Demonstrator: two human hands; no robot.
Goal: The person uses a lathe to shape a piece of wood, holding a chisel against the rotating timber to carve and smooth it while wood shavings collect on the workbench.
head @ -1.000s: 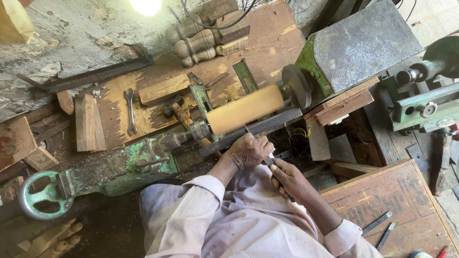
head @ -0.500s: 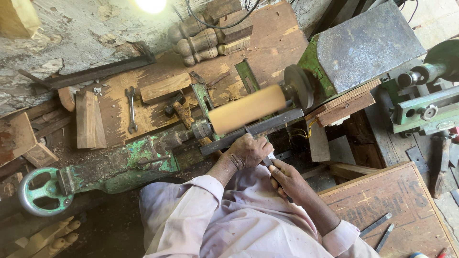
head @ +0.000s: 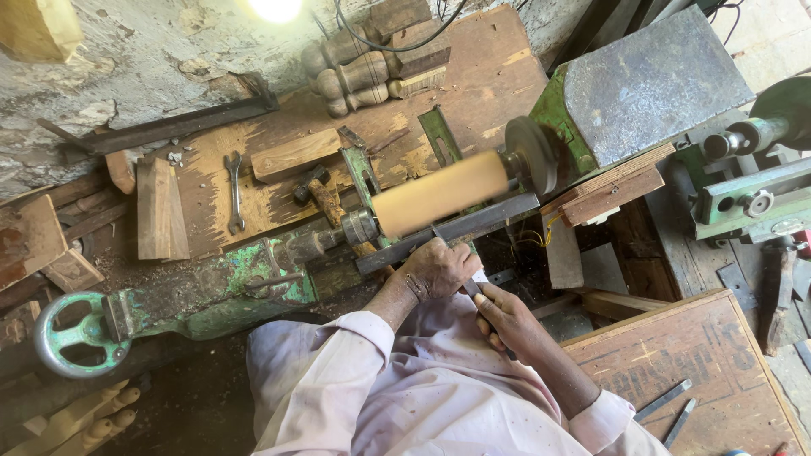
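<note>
Lathe work midway: wood cylinder (head: 439, 192) mounted between lathe centres, already round and smooth, no profile cut yet. Left hand (head: 437, 268) presses chisel (head: 471, 285) onto tool rest (head: 448, 232); right hand (head: 504, 319) fingers clamped on its handle.

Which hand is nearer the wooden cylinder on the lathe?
Left. The left hand rests on the tool rest just below the wooden cylinder; the right hand is farther back, gripping the chisel's handle.
</note>
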